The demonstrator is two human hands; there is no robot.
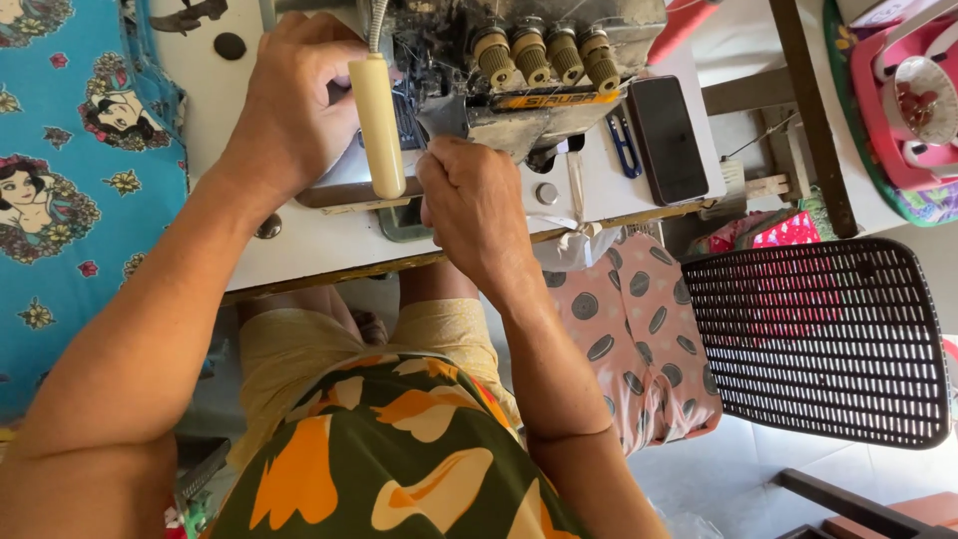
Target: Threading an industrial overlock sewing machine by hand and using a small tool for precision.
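- Where the two hands meet, an overlock sewing machine [519, 70] sits at the far side of a white table [299, 245], grey and grimy, with four ribbed yellowish tension knobs [547, 55] in a row along its top.
- The right hand [469, 205] is curled into a loose fist, its fingertips pressed together at the machine's needle area — what they pinch, if anything, cannot be told.
- The left hand [294, 100] lies over the machine's left side, fingers bent and closed down on it; whatever is under them is hidden.
- Between the two hands a cream-coloured lamp [377, 125] hangs down on a flexible metal neck, just in front of the machine.
- To the right of the machine lie blue-handled thread snips [625, 148] and, just beside them, a dark phone [668, 138] with its screen off.
- Blue printed fabric [70, 180] with cartoon figures is spread on the left of the table.
- A pink cloth with round dark prints [639, 329] hangs below the table edge — next to it stands a black perforated plastic chair [818, 339].
- The person wears a green and orange patterned top [399, 459].
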